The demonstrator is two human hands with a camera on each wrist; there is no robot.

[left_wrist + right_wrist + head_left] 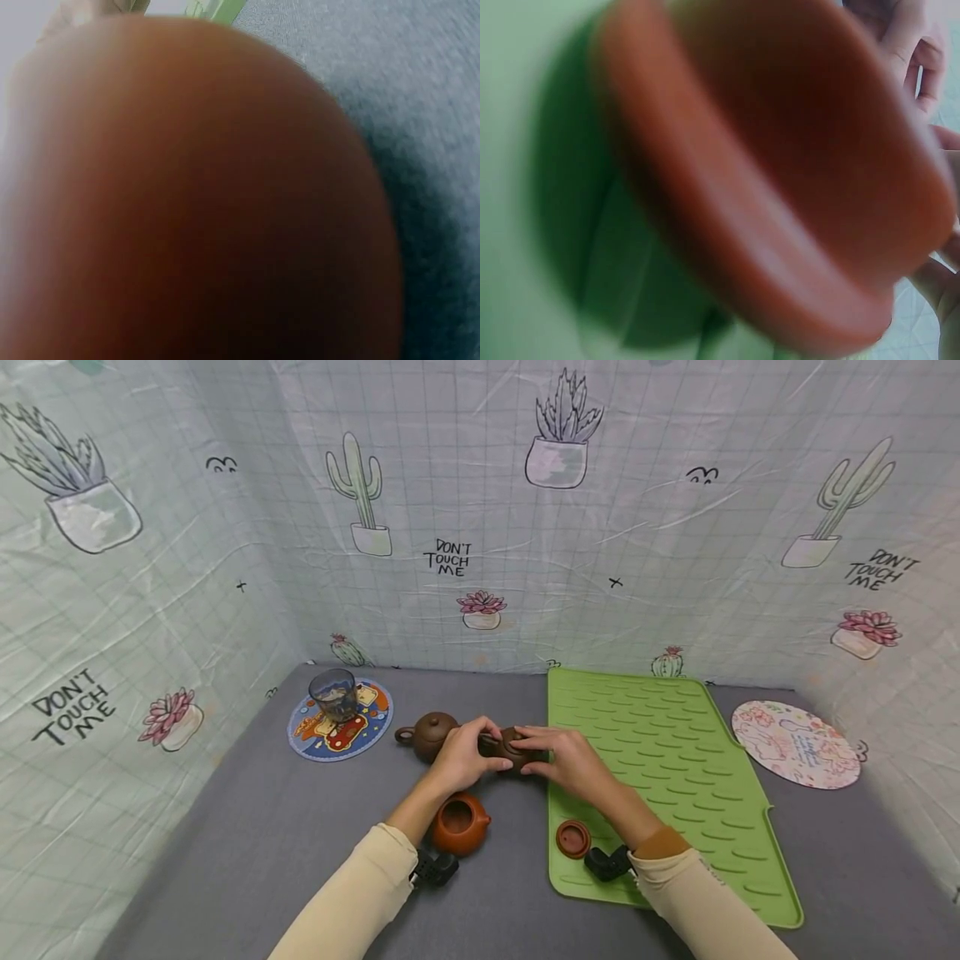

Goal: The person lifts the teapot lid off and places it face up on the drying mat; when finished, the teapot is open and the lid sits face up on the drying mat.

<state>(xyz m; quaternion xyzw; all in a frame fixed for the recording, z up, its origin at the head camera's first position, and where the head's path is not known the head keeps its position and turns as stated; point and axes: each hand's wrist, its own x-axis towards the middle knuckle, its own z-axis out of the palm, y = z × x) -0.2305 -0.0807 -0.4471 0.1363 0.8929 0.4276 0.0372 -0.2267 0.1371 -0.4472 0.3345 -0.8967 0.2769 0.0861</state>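
The left hand's [459, 758] fingers bend in on the left side of a dark brown teapot [508, 748], thumb on the near side; the right hand's [567, 762] reach over its top from the right, thumb below, so it is gripped between both. Much of the contact is hidden. The teapot sits just left of the green mat [645, 760]. It looks like unglazed clay: stiff, fairly light, grippy when dry, yet likely to chip at spout or lid. The rounded belly seems the safest hold, with a finger steadying the lid.

Farther left of the mat stands a second brown teapot [432, 737]; nearer the person, also left of it, a lidless orange teapot [459, 828]. A reddish lid [573, 839] lies on the mat's near left part; small and rigid, it would suit a rim pinch.
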